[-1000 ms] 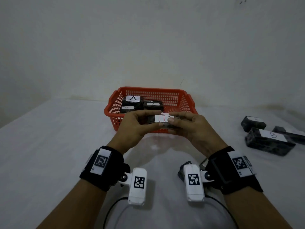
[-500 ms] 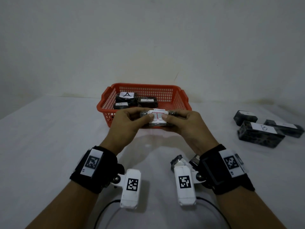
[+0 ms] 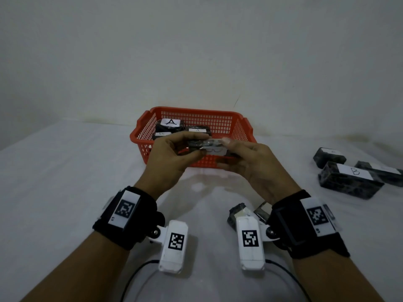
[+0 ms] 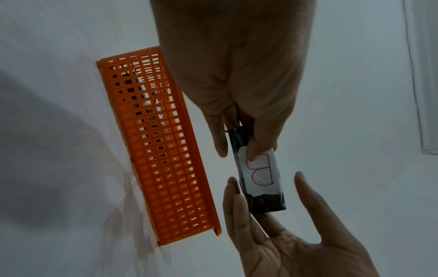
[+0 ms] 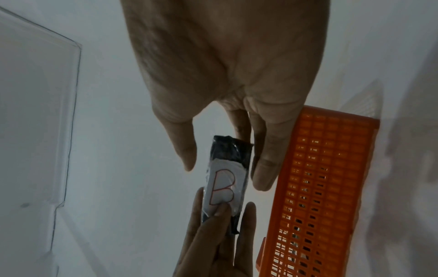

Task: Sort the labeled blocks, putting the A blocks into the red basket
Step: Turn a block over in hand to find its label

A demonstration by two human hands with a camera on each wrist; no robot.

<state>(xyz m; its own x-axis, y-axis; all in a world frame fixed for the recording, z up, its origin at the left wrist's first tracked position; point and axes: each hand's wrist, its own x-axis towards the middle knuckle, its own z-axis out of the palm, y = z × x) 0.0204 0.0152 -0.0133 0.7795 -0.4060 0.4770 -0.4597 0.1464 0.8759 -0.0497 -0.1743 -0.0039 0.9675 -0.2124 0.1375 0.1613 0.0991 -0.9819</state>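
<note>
A dark block [image 3: 209, 147] with a white label bearing a red B [image 4: 260, 172] [image 5: 225, 187] is held in the air just in front of the red basket [image 3: 196, 111]. My left hand [image 3: 196, 149] [image 4: 237, 150] [image 5: 220, 215] pinches its left end, thumb on the label. My right hand [image 3: 224, 152] [image 5: 225, 168] [image 4: 265, 187] lies round the other end with straight fingers against the far side and its thumb off the block. In the basket lie a block labeled A [image 3: 171, 123], a second A block [image 3: 197, 130], and a third whose label I cannot read.
Three dark blocks lie at the right of the white table, one marked B [image 3: 349, 179], the others [image 3: 329, 156] [image 3: 379, 173] behind it. Another block [image 3: 235, 212] sits under my right wrist. A clear plastic edge [image 5: 71, 112] shows in the wrist views. The wall stands close behind the basket.
The block has been rolled between both hands, so its label now faces me and down. My right thumb has come off it.
</note>
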